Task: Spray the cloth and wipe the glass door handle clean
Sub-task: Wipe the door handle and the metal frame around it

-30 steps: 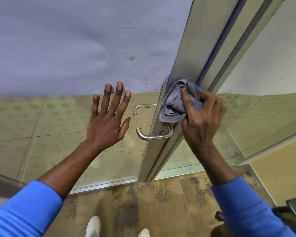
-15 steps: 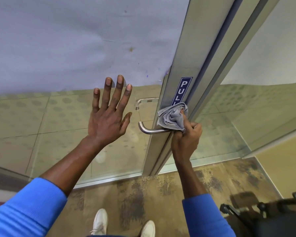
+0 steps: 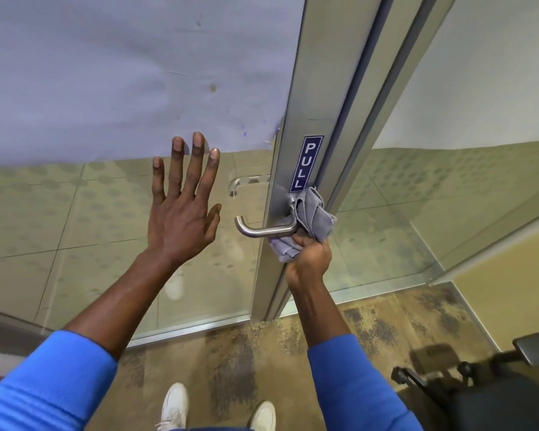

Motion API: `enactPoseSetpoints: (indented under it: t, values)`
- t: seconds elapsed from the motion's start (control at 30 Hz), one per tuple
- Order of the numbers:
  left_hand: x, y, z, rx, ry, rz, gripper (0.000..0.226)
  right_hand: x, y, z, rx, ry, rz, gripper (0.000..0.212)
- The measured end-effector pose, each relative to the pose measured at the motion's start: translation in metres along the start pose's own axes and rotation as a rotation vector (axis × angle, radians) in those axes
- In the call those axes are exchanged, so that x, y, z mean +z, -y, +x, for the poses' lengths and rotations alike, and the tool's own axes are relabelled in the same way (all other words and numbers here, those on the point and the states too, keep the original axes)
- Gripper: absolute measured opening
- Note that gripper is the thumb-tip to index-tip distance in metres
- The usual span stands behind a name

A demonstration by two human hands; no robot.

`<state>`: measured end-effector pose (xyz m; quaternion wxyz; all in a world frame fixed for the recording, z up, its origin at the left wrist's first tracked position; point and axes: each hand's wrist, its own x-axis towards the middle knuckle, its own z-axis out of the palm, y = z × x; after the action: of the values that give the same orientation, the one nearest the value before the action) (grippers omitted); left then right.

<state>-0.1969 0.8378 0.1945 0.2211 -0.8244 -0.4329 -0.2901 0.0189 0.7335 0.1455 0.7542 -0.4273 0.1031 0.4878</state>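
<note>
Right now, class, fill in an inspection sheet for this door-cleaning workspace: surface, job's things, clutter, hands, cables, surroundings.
Surface: glass door, frosted film above, clear below; metal frame with PULL sticker.
Job's things: grey cloth bunched at the base of the lever handle; spray bottle not in view.
Clutter: nothing seen.
Hands: left hand flat on the glass, fingers spread; right hand gripping the cloth.
Cables: nothing seen.
Surroundings: patterned carpet; office chair at lower right; white shoes.
</note>
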Motion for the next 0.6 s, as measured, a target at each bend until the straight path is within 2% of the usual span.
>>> enactPoseSetpoints:
  t: [0.1, 0.3, 0.4, 0.5, 0.6]
  values:
    - [-0.002, -0.011, -0.003, -0.04, 0.019, -0.028, 0.122, -0.007, 0.001, -0.012, 0.069, 0.068, -0.022, 0.045]
    - [-0.008, -0.033, -0.021, -0.096, 0.1, -0.079, 0.122, -0.049, 0.007, -0.034, 0.306, 0.303, -0.067, 0.013]
    - [-0.019, -0.046, -0.032, -0.152, 0.16, -0.145, 0.119, -0.076, 0.02, -0.036, 0.323, 0.334, -0.156, 0.019]
    - [-0.033, -0.074, -0.054, -0.294, 0.206, -0.344, 0.099, -0.106, 0.035, -0.039, 0.352, 0.305, -0.221, 0.026]
    - [-0.05, -0.112, -0.079, -0.533, 0.241, -0.544, 0.073, -0.126, 0.04, -0.045, 0.278, 0.327, -0.183, 0.028]
